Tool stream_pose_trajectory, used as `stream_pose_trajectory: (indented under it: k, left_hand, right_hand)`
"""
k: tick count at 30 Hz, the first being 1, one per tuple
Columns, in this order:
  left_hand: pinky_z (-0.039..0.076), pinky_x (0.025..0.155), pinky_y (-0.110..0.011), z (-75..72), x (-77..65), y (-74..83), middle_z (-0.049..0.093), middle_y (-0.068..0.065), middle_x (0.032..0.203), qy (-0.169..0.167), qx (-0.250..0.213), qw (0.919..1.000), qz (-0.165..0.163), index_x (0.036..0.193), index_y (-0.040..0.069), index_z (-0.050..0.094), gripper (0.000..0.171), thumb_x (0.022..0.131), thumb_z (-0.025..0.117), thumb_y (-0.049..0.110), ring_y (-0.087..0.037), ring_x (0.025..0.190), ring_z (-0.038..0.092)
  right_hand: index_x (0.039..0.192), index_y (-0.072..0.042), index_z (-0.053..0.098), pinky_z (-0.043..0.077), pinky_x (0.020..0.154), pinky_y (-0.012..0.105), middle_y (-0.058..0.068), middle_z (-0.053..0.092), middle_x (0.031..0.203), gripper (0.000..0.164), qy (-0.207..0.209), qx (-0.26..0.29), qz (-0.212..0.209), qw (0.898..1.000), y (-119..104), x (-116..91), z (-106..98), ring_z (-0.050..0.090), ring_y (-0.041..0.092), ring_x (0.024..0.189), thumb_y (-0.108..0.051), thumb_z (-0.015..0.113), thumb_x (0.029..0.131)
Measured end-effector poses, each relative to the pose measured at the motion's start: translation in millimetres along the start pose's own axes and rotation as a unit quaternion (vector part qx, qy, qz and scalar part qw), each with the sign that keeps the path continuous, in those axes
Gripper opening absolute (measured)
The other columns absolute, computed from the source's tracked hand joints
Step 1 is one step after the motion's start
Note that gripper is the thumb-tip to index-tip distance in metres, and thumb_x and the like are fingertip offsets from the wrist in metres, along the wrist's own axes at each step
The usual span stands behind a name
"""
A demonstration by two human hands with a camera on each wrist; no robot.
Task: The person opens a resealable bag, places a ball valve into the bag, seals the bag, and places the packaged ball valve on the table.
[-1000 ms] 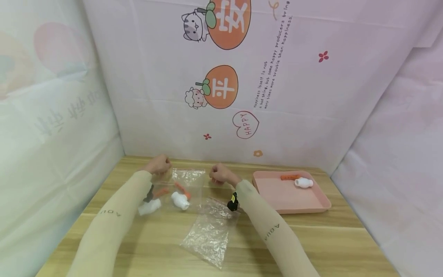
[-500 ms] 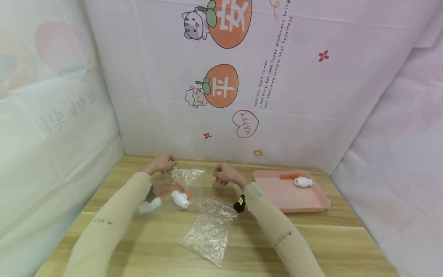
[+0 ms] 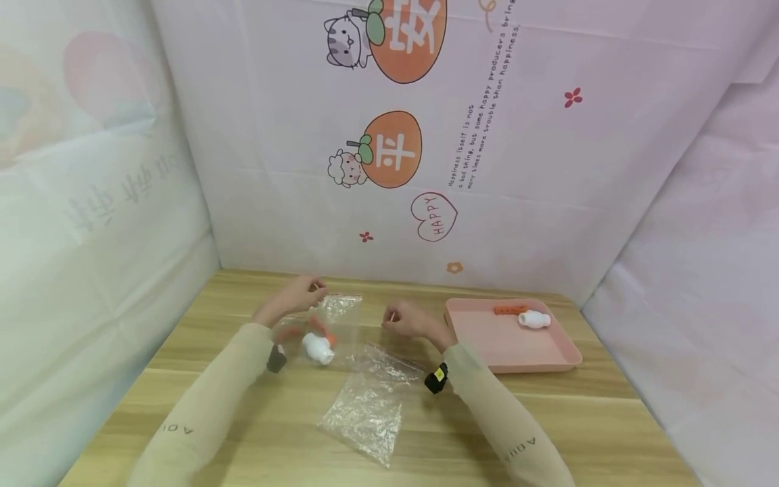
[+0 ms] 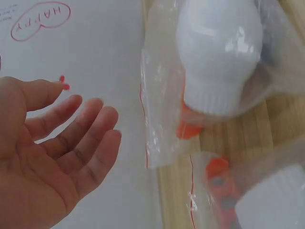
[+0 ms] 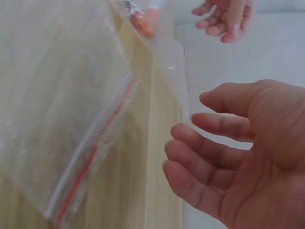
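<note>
My left hand [image 3: 301, 294] hovers by the red-lined top of a clear zip bag [image 3: 347, 318]; its fingers [image 4: 97, 114] are loosely bent and hold nothing. Inside that bag lie a white bulb-shaped piece [image 3: 318, 348] and an orange strip [image 3: 318, 326]. A second bag with similar pieces lies just left of it, partly hidden by my left wrist; its orange strip [image 3: 289, 333] shows. My right hand [image 3: 409, 319], fingers relaxed with nothing between them, is above the table, right of the bags. Nearer to me lies a flat zip bag [image 3: 365, 412] with nothing visible inside.
A pink tray [image 3: 487, 345] stands at the right of the wooden table [image 3: 292, 433]. In its far right corner lie an orange strip [image 3: 510, 310] with holes and a white bulb-shaped piece [image 3: 535, 319]. Printed cloth walls [image 3: 292, 223] rise behind and on both sides.
My left hand has shifted right, toward the filled bag's top, and its wrist now covers more of the left bag. My right hand has drifted right. The bags and tray stay put.
</note>
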State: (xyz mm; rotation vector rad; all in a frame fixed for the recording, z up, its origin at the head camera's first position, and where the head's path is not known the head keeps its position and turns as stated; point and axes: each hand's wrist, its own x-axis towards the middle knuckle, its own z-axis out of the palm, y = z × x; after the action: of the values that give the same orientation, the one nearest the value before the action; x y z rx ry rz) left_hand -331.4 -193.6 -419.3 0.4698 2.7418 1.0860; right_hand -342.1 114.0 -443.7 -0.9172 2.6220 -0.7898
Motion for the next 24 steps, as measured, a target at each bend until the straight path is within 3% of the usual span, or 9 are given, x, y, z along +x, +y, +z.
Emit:
stream_pose_trajectory:
  k: [5, 8, 14, 20, 24]
  left_hand:
    - [0.052, 0.095, -0.046, 11.8, -5.5, 13.8, 0.066, -0.01, 0.119, 0.014, 0.029, 0.999, 0.03, 0.123, 0.008, 0.061, 0.036, 0.101, 0.053, 0.035, -0.027, 0.111, 0.061]
    - [0.051, 0.095, -0.048, 18.9, -10.0, 20.7, 0.064, -0.014, 0.123, 0.005, -0.016, 0.9997, 0.02, 0.126, 0.008, 0.06, 0.039, 0.101, 0.053, 0.038, -0.031, 0.111, 0.061]
    - [0.058, 0.079, -0.052, 35.0, -15.8, 27.1, 0.059, -0.022, 0.119, -0.015, -0.126, 0.9919, 0.008, 0.119, 0.011, 0.061, 0.031, 0.1, 0.055, 0.035, -0.039, 0.108, 0.057]
    - [0.055, 0.073, -0.037, 42.9, -18.8, 34.7, 0.065, -0.018, 0.105, 0.007, -0.063, 0.9962, 0.06, 0.107, 0.012, 0.064, 0.019, 0.101, 0.055, 0.027, -0.026, 0.092, 0.059]
    - [0.051, 0.072, -0.029, 47.4, -19.1, 36.1, 0.067, -0.018, 0.101, 0.016, -0.041, 0.9957, 0.081, 0.104, 0.009, 0.064, 0.02, 0.102, 0.053, 0.025, -0.025, 0.087, 0.062]
  right_hand:
    - [0.098, -0.01, 0.066, 0.053, 0.068, 0.029, 0.005, 0.068, 0.097, 0.009, -0.019, -0.055, 0.007, 0.998, 0.0, -14.7, 5.5, 0.061, 0.014, 0.079, -0.017, 0.063, 0.093]
    - [0.101, -0.011, 0.064, 0.052, 0.067, 0.03, 0.005, 0.067, 0.097, 0.01, -0.024, -0.068, 0.018, 0.997, -0.6, -20.6, 8.6, 0.061, 0.015, 0.078, -0.018, 0.063, 0.094]
    - [0.107, -0.012, 0.062, 0.05, 0.062, 0.029, 0.0, 0.065, 0.089, 0.017, -0.039, -0.093, 0.056, 0.993, -4.6, -30.4, 12.7, 0.06, 0.013, 0.074, -0.025, 0.062, 0.095]
    - [0.106, -0.009, 0.063, 0.048, 0.058, 0.028, -0.002, 0.064, 0.082, 0.02, -0.049, -0.097, 0.059, 0.992, -9.2, -36.6, 17.5, 0.057, 0.012, 0.067, -0.024, 0.066, 0.093]
    - [0.104, -0.013, 0.065, 0.047, 0.058, 0.027, -0.002, 0.064, 0.081, 0.017, -0.052, -0.114, 0.058, 0.991, -8.6, -38.1, 22.2, 0.055, 0.01, 0.066, -0.023, 0.068, 0.092]
